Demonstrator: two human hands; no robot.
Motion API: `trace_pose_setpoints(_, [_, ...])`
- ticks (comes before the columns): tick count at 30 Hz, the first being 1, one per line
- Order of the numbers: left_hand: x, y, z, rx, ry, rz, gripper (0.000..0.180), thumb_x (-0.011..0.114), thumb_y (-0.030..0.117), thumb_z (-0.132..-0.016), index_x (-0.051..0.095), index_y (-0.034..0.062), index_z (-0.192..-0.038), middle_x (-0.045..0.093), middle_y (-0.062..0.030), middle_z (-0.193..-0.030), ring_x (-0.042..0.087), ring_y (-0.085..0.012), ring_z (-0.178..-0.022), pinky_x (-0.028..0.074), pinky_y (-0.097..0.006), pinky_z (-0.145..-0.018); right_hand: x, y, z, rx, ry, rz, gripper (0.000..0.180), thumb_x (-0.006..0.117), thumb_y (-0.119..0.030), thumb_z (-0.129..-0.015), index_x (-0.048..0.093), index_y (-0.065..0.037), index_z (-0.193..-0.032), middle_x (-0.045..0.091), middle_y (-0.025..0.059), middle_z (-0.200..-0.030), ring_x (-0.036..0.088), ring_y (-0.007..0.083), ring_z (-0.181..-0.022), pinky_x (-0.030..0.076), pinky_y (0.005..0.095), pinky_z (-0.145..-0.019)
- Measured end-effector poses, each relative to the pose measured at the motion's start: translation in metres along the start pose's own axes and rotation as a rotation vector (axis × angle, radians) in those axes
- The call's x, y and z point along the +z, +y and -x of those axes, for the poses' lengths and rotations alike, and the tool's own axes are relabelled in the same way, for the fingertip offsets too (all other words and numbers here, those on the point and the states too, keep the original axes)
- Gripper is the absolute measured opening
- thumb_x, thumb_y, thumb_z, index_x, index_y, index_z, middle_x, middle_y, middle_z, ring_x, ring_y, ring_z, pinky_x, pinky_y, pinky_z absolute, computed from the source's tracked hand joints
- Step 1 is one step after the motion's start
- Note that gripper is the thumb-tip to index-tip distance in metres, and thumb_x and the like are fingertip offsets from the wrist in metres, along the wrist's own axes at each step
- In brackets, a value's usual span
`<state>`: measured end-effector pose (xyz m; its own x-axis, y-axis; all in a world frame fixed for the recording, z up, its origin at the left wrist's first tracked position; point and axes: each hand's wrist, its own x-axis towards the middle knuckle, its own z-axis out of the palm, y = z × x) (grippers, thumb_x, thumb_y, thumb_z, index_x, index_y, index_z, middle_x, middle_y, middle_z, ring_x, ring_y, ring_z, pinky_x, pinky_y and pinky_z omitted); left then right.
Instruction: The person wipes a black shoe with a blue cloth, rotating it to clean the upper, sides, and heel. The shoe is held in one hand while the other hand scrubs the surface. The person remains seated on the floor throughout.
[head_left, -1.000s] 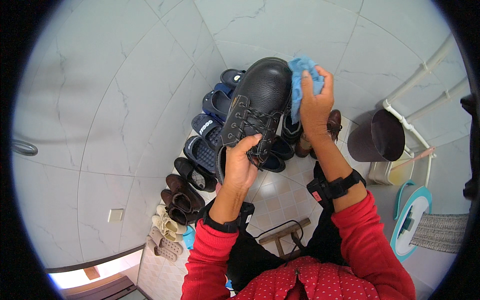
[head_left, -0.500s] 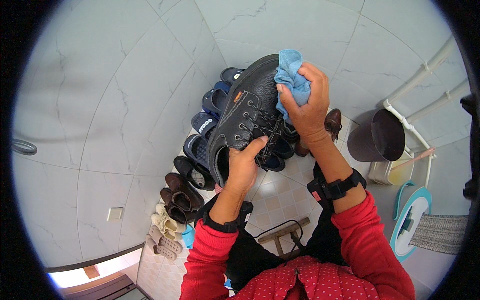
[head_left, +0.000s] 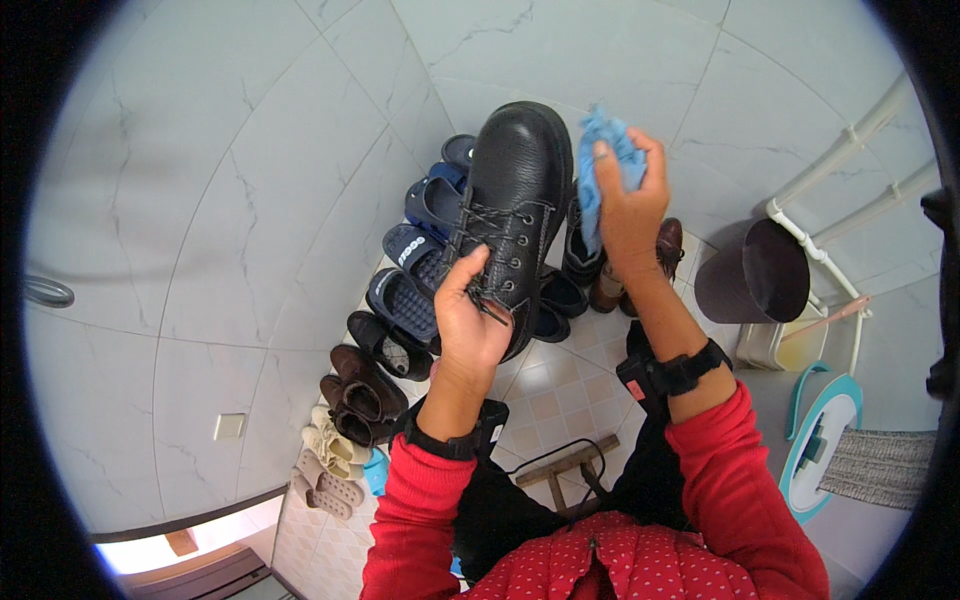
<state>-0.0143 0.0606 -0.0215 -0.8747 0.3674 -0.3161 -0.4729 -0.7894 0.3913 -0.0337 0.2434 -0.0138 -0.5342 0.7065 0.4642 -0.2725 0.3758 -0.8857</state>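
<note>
A black leather lace-up shoe (head_left: 520, 165) is held up in front of me, toe pointing away. My left hand (head_left: 472, 325) grips it at the ankle opening, thumb lying over the laces and the fingers hidden behind. Just right of the shoe, my right hand (head_left: 632, 210) is closed on a crumpled light blue cloth (head_left: 603, 140). A narrow gap separates the cloth from the shoe's side.
Pairs of footwear line the floor along the left wall, among them navy slippers (head_left: 400, 300) and brown shoes (head_left: 365, 385). At right stand a dark bucket (head_left: 735, 275), white pipes (head_left: 800, 235) and a turquoise-rimmed basin (head_left: 800, 490). A wooden stool (head_left: 570, 468) is between my legs.
My left hand has turned the shoe so its upper and laces now face me. The cloth in my right hand has come off the toe and moved slightly right.
</note>
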Motion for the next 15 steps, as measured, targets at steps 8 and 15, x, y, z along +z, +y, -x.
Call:
trace_pose_setpoints(8, [-0.007, 0.01, -0.005, 0.153, 0.009, -0.023, 0.016, 0.057, 0.012, -0.092, 0.063, 0.0049, -0.105, 0.069, -0.0075, -0.1, 0.068, -0.0196, -0.092, 0.055, -0.034, -0.082, 0.018, -0.002, 0.058, -0.396, -0.36, -0.084, 0.037, 0.071, -0.01, -0.077, 0.054, -0.003, -0.108, 0.058, 0.0152, -0.107, 0.056, 0.0323, -0.098, 0.044, 0.0387, -0.088])
trace_pose_setpoints(15, [-0.017, 0.005, -0.013, 0.03, 0.118, -0.001, 0.029, 0.053, 0.015, -0.093, 0.06, -0.0023, -0.115, 0.067, -0.0155, -0.114, 0.065, -0.0294, -0.103, 0.048, -0.044, -0.098, 0.013, 0.018, 0.014, -0.005, -0.076, 0.103, 0.033, 0.067, -0.021, -0.085, 0.057, -0.004, -0.112, 0.061, 0.0148, -0.097, 0.06, 0.0323, -0.087, 0.048, 0.0409, -0.079])
